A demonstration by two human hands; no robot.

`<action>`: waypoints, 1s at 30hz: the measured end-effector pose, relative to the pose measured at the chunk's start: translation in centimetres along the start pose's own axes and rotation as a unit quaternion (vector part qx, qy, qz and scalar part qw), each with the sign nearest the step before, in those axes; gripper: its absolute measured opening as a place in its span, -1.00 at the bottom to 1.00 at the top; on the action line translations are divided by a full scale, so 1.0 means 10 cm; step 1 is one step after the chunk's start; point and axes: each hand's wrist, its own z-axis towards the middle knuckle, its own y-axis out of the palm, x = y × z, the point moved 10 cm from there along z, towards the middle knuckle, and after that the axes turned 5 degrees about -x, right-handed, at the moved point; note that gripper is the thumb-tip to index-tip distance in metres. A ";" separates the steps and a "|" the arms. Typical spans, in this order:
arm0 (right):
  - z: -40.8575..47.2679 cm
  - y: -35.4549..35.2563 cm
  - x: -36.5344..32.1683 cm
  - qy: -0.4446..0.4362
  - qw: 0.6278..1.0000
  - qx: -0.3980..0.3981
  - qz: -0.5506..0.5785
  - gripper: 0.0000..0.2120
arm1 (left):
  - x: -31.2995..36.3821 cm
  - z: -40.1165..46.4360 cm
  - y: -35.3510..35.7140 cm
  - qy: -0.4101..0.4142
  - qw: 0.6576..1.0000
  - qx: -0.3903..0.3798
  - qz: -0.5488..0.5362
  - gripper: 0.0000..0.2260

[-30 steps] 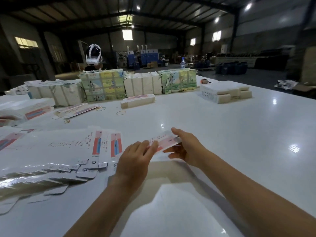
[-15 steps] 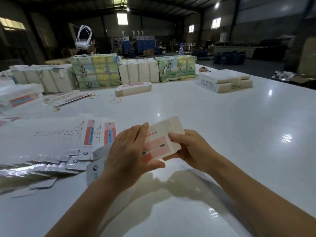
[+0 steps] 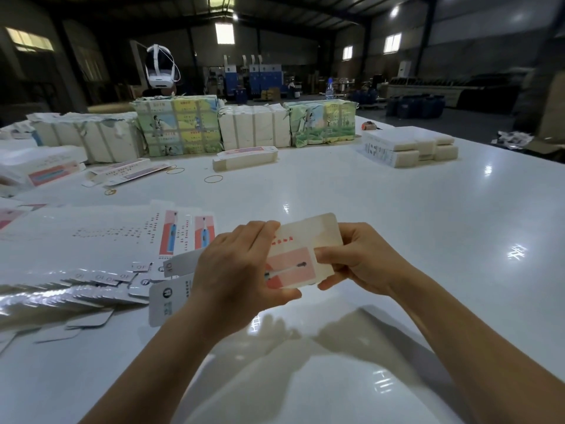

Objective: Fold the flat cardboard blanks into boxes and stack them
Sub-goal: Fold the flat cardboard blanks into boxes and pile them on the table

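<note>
gripping 1 flat, round-cornered cardboard blank (image 3: 301, 255) above the glossy white table (image 3: 397, 209), left hand (image 3: 235, 270) and right hand (image 3: 357, 258)

blank (image 3: 301, 254): left part hidden behind the left hand (image 3: 235, 270)
fanned blanks (image 3: 76, 283): cut off by the left edge
print on blanks: too small to read
far hall: dim, blurred

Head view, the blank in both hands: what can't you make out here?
- Blank: its left part is hidden behind the left hand, so how far it is folded cannot be told.
- Its small red print: too small to read.
- Right hand: fingers behind the blank hidden.
- Fanned flat blanks: cut off by the left edge.
</note>
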 end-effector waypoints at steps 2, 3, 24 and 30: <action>-0.01 -0.02 -0.01 0.000 1.000 0.009 -0.026 -0.72 | 0.02 0.01 0.00 0.001 1.000 -0.003 0.000 -0.27; -0.01 -0.03 -0.01 -0.002 0.999 0.015 -0.040 -0.75 | 0.02 0.01 0.00 0.001 1.000 -0.001 -0.004 -0.30; -0.36 0.12 -0.36 -0.250 0.887 0.285 -0.265 -0.76 | -0.35 -0.05 -0.08 -0.146 0.983 0.035 -0.107 -0.46; -0.32 0.25 -0.26 -0.209 0.915 0.249 -0.240 -0.64 | -0.25 -0.05 0.02 -0.128 0.986 0.023 -0.105 -0.47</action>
